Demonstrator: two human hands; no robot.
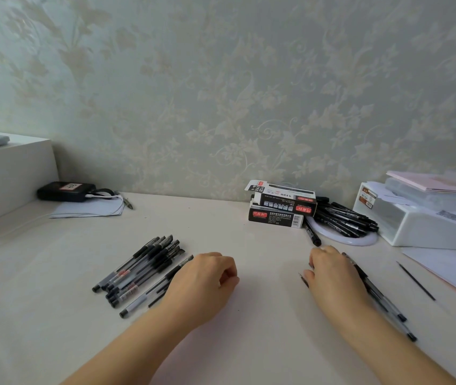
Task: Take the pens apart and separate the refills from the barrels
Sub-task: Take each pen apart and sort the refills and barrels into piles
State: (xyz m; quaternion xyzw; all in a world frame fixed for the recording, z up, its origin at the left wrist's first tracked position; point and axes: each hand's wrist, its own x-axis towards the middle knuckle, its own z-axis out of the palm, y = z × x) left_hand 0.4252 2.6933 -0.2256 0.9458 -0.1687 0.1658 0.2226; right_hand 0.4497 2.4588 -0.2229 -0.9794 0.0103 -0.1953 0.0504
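1. The pens (pixel 140 270) lie in a loose fan at lower left of centre, still capped and whole as far as I can see. My left hand (pixel 202 276) rests at their right edge, fingers loosely curled, holding nothing; one pen runs under its knuckles.
2. Under and beside my right hand (pixel 332 276), right of centre, lie a couple of clear barrels (pixel 382 298), running toward the lower right. A small dark tip (pixel 302 279) pokes out at its fingertips; I seem to pinch a part there, though what it is I cannot tell.
3. A single thin refill (pixel 415 280) lies alone further right, well apart from both hands, near the papers (pixel 449 270).
4. Risks, as I judge them: a sweep of my left wrist could roll the round pens off their heap; my right forearm could knock the barrels toward the table edge; the loose refill could slip under the papers; small tips could scatter.
5. Behind, upper right of centre, sit pen boxes (pixel 279 208) and a pile of black markers (pixel 343 216), easily mixed in.
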